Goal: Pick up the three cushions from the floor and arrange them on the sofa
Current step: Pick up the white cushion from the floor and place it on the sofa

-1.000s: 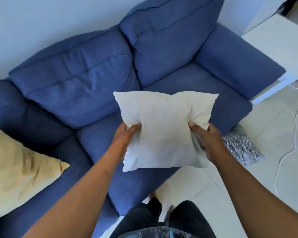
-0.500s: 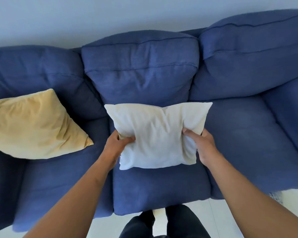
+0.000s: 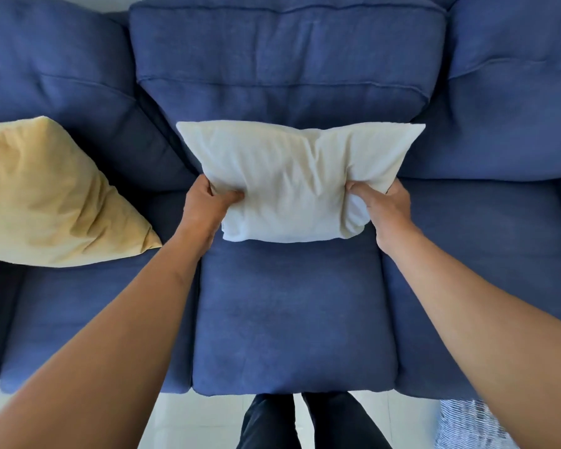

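Left hand point(image 3: 204, 205) and right hand point(image 3: 386, 209) each clamp fingers on white cushion point(image 3: 295, 179) over blue sofa point(image 3: 292, 319) middle seat; yellow cushion point(image 3: 46, 196) at left.

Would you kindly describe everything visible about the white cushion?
The white cushion is square, soft and creased, looking like plain cloth. The left hand and right hand pinch its lower corners, bunching the cloth. It stands tilted over the middle seat of the sofa, its top near the backrest; contact there is unclear.
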Tool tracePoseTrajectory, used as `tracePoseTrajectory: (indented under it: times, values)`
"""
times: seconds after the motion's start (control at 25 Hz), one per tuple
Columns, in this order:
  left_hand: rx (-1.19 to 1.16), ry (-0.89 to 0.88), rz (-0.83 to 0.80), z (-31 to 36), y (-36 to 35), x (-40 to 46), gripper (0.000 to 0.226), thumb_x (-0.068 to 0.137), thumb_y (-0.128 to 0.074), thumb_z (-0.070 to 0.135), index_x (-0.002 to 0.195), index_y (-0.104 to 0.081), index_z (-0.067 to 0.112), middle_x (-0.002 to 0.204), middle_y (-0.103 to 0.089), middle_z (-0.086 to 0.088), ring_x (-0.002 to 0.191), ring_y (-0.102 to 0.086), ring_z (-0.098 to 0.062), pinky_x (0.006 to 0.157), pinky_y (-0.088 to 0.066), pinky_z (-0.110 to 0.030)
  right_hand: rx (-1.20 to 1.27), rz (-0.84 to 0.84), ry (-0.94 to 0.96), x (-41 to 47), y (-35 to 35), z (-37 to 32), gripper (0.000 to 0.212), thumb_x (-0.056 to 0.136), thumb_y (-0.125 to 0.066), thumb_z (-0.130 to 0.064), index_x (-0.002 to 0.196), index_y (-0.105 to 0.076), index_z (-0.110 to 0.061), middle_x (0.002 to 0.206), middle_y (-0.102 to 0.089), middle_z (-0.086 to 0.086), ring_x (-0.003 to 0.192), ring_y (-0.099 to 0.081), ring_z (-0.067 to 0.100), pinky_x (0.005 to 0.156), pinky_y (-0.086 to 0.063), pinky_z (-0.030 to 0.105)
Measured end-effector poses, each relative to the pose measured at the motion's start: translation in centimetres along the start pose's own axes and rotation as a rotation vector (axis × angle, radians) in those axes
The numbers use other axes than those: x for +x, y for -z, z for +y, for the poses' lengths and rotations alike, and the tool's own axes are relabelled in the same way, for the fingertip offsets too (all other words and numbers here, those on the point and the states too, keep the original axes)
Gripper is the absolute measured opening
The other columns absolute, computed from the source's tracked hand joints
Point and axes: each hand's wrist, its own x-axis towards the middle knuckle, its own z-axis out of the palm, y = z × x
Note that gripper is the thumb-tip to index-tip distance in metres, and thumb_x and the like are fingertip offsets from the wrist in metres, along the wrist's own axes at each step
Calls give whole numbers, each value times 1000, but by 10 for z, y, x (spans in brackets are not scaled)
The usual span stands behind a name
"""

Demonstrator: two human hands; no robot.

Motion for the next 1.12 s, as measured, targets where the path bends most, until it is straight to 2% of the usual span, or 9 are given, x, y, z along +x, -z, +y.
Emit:
tracePoseTrajectory:
  times: [0.16, 0.28, 0.4, 0.56, 0.72, 0.84, 0.88, 1.0, 1.12]
  values:
    - [69, 160, -32, -15, -17, 31, 46, 92, -76, 10, 135, -59, 11, 113, -70, 6, 96, -66, -6, 65, -47, -19, -159, -40, -155, 42, -11, 11, 58, 82, -89, -25, 133, -64, -15, 119, -71, -4, 105, -66, 18, 73, -49, 27]
    - [32, 134, 42, -2, -10, 53, 41, 89, -70, 9, 130, -64, 9, 119, -73, 2, 95, -68, -11, 75, -52, -23, -94, 17, -66, 62, -7, -3, 44, 85, -81, -18, 125, -64, -12, 106, -71, -4, 87, -65, 8, 69, -50, 23]
    - [-123, 81, 104, 19, -2, 68, 46, 81, -73, 32, 121, -66, 10, 119, -74, 3, 104, -71, -17, 89, -56, -32, 52, 100, 14, 72, -8, -22, 32, 84, -74, -26, 113, -66, -17, 115, -75, 2, 91, -67, 11, 78, -55, 27]
    - [-89, 15, 189, 34, 0, 71, 18, 94, -73, 34, 90, -68, 17, 94, -70, 3, 84, -66, -13, 79, -57, -31, -56, 99, 136, 82, -14, -31, 5, 90, -76, -22, 89, -71, -20, 94, -74, 0, 84, -67, 14, 79, -58, 31]
    - [-63, 3, 354, 32, 14, 74, 24, 93, -70, 36, 77, -64, 20, 81, -61, 2, 78, -55, -17, 74, -58, -38, -79, 190, 161, 85, -14, -36, 25, 90, -75, -25, 72, -58, -25, 79, -63, -4, 77, -59, 15, 73, -53, 32]
    - [-69, 34, 380, 32, 13, 69, 22, 90, -69, 41, 80, -66, 21, 90, -73, 0, 82, -64, -15, 84, -66, -43, -92, 184, 71, 81, -16, -38, 20, 95, -76, -30, 83, -62, -22, 83, -65, -7, 78, -61, 13, 70, -52, 31]
    - [-61, 39, 379, 34, 11, 64, 24, 90, -67, 41, 76, -63, 23, 89, -75, 0, 80, -66, -13, 79, -66, -38, -114, 184, 54, 77, -15, -40, 18, 95, -76, -34, 91, -64, -20, 88, -67, -7, 82, -63, 14, 72, -53, 32]
    - [49, -12, 426, 43, 2, 35, 42, 96, -57, 38, 63, -35, 25, 60, -40, 9, 51, -36, -7, 52, -36, -24, -236, 196, 96, 52, -2, -48, 43, 95, -74, -43, 129, -67, -17, 105, -70, -7, 107, -67, 18, 96, -57, 35]
    - [202, -58, 467, 34, -12, -21, 25, 101, -51, 38, 87, -49, 18, 73, -53, 10, 64, -48, -9, 68, -42, -32, -344, 174, 103, 1, 18, -44, 58, 99, -68, -46, 147, -58, -15, 140, -69, 1, 131, -63, 21, 110, -50, 34]
